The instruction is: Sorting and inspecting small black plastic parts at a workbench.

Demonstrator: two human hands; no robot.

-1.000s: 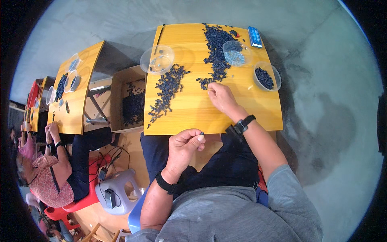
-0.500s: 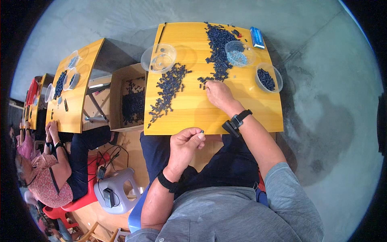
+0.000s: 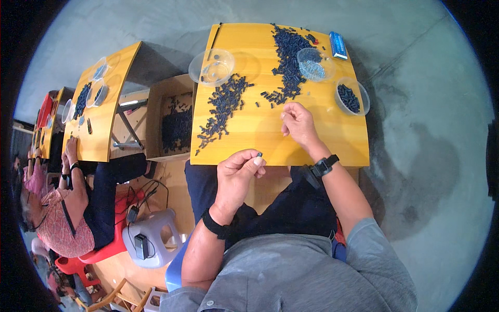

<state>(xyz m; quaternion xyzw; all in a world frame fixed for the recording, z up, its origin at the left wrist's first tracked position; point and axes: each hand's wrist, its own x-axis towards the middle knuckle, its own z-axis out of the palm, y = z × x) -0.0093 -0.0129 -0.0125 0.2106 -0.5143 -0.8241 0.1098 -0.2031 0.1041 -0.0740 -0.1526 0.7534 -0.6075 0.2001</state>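
Near the table's front edge my left hand (image 3: 240,172) is closed in a pinch between thumb and forefinger. A small dark cylindrical piece (image 3: 259,154) shows its end at the fingertips. Over the yellow table (image 3: 265,136), my right hand (image 3: 298,124) has its fingers curled together; whatever is in them, if anything, is hidden. It is nearest to the lower end of a long pile of small black cylindrical pieces (image 3: 289,67). A second, looser pile of black pieces (image 3: 226,104) lies on the left half of the table.
Far left stands a clear bowl (image 3: 213,82) with a few bits. Another bowl (image 3: 326,77) holds small bluish pieces; a right-hand tub (image 3: 365,107) holds black ones. A blue box (image 3: 338,46) lies far right. Left are a cardboard box (image 3: 156,132) and a person (image 3: 67,213) at another table.
My right hand has drawn back from the lower end of the long pile, toward my left hand. My left hand keeps its pinch on the small piece. The whole view has shifted slightly.
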